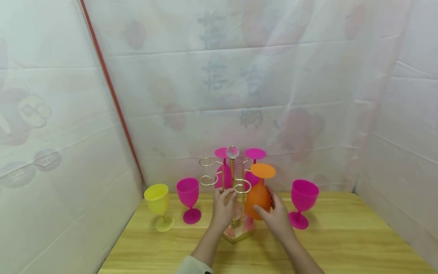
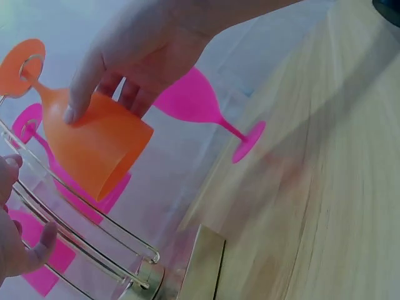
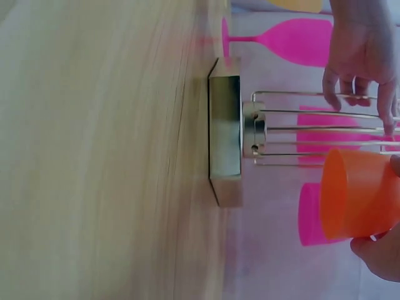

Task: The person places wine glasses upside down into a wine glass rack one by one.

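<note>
An orange goblet (image 1: pixel 258 201) hangs upside down at the front right of a gold wire goblet rack (image 1: pixel 237 233). My right hand (image 1: pixel 278 220) holds it round the bowl, thumb on the near side. In the left wrist view the goblet's foot (image 2: pixel 15 69) sits over a wire loop. My left hand (image 1: pixel 223 208) grips the rack's upright rods, its fingers curled about them in the right wrist view. Behind, two pink goblets hang upside down, one at the back right (image 1: pixel 255 153) and one at the back left (image 1: pixel 221 153), partly hidden by the rods.
Upright on the wooden table (image 1: pixel 345 232) stand a yellow goblet (image 1: pixel 158 203) and a pink goblet (image 1: pixel 188 195) left of the rack. Another pink goblet (image 1: pixel 303 198) stands to the right. Bare wire loops (image 1: pixel 206 162) stick out on the rack's left. Pale sheets (image 1: pixel 171 83) enclose the table.
</note>
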### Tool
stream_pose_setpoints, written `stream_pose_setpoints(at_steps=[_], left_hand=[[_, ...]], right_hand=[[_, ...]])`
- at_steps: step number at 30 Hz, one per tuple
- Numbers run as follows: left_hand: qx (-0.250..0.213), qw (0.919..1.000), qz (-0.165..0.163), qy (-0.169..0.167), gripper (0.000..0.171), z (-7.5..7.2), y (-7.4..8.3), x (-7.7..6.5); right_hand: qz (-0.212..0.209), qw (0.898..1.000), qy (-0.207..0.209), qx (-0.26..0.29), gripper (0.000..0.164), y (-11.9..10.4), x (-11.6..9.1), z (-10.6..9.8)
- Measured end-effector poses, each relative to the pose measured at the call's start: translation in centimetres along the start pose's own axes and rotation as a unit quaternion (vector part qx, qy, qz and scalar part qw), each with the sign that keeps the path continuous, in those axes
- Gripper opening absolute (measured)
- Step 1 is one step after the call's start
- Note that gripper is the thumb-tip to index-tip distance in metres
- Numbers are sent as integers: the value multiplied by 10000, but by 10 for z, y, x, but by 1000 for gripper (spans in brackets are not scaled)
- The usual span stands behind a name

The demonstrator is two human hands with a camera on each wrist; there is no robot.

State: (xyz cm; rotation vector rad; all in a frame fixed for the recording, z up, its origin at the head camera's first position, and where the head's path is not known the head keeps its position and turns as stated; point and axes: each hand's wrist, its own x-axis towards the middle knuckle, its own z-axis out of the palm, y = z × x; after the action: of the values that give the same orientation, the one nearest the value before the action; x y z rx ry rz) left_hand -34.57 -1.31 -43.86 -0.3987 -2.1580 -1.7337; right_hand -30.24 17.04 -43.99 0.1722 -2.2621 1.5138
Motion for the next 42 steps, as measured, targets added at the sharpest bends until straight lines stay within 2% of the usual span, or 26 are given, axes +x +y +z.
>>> stream_pose_setpoints(at_steps=[6,13,23,31,42], left_hand=[[430,9985,-194,284,24,10,5,-4],[836,9944,-465,443,27,18,11,-8],[660,9964,-342,416,22,27,14,-10],[630,9969,-215,424,22,28,16,-11],[794,9959,-70,430,23,27,15,-9]], right_hand=[[9,9999,42,-162,80,5,7,-5],[18,9994,52,-333,81,8,16,-9],[12,9987,6,-519,81,13,27,-15],[-74,9969,-70,-774,84,14,30,-19],[-295,9862,-181,-1621,84,4,28,-41]])
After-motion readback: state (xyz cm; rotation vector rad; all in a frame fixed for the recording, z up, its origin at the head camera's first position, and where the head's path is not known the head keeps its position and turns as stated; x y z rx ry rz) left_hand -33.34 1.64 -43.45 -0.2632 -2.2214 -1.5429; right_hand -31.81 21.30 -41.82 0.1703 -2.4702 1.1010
